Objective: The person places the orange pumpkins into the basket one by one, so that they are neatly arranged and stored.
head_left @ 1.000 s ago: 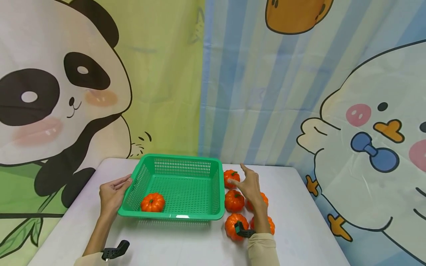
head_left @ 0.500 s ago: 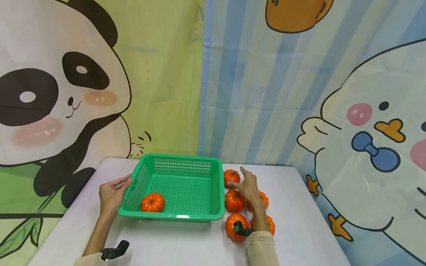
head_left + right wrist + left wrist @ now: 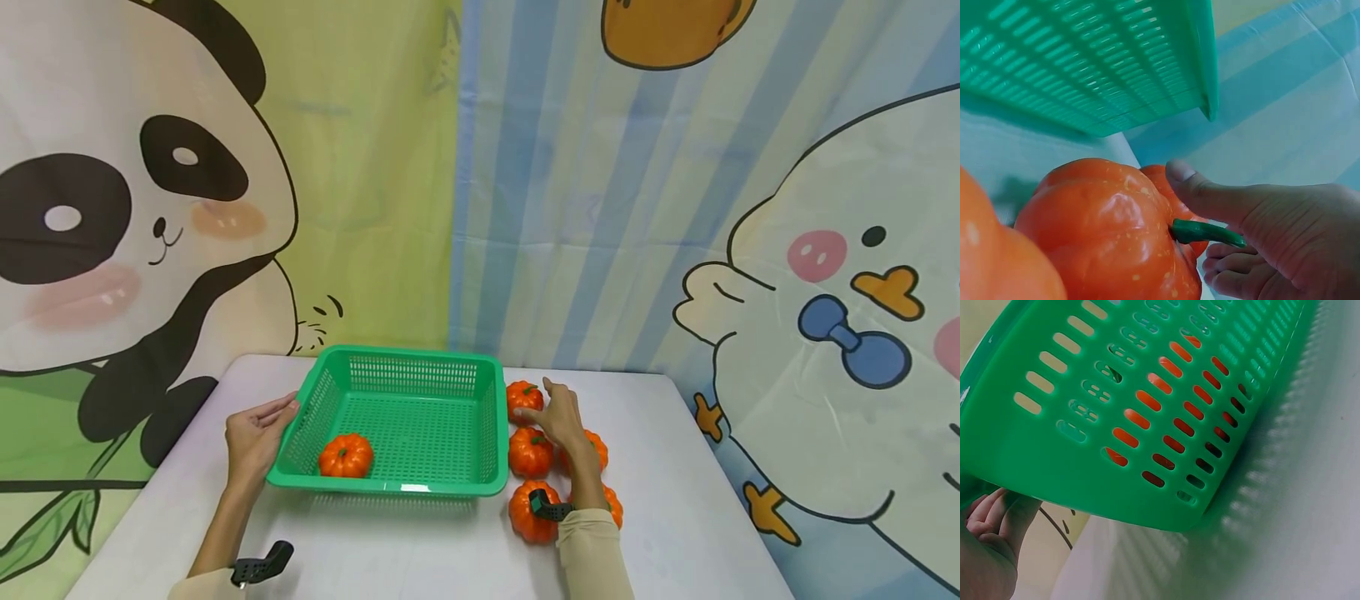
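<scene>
My left hand (image 3: 255,442) grips the left rim of a green plastic basket (image 3: 420,487), thumb and fingers pinching its edge. One orange pumpkin (image 3: 346,456) lies inside, at the basket's near left; its orange shows through the slots in the left wrist view. My right hand (image 3: 562,421) is at the far pumpkin (image 3: 525,400) beside the basket's right wall, thumb and fingers spread. In the right wrist view its thumb (image 3: 1194,187) reaches over that pumpkin, which is mostly hidden behind a nearer pumpkin (image 3: 1104,225) with a green stem. Firm contact cannot be made out.
Right of the basket, several pumpkins stand close together, among them a near one (image 3: 531,512) and one partly under the right forearm (image 3: 597,450). All rest on a white table (image 3: 675,500). A printed curtain (image 3: 570,208) hangs behind the table's back edge.
The right hand has shifted only slightly at the far pumpkin, its fingers a little lower. The left hand and the basket stay as they were.
</scene>
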Demonstrator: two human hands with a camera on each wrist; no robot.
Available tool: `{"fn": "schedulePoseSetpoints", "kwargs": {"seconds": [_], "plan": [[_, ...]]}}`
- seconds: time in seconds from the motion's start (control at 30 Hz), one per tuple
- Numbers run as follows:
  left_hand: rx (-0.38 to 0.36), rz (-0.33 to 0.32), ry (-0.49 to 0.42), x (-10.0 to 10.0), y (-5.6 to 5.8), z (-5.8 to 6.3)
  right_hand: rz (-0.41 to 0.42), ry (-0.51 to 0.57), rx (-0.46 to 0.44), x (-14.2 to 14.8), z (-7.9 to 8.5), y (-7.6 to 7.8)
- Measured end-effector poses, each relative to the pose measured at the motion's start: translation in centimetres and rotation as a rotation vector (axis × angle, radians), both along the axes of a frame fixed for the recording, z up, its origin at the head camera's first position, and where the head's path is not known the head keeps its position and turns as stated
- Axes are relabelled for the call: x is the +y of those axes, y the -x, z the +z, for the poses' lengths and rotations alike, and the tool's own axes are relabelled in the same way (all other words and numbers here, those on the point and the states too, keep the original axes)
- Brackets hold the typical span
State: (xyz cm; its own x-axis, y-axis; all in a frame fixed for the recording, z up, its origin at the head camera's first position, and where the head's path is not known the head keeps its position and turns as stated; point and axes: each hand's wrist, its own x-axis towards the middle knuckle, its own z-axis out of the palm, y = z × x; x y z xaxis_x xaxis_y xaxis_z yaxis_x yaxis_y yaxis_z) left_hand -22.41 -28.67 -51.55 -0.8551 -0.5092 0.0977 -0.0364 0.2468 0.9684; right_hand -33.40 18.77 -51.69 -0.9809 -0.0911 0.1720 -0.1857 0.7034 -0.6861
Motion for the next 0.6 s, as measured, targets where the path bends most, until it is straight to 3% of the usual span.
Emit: {"fn": "schedulePoseSetpoints", "kwargs": {"seconds": [0.6], "plan": [[0.007, 0.006, 0.0, 0.03, 0.18, -0.12, 0.03, -0.021, -0.071, -0.25, -0.31, 0.51]]}}
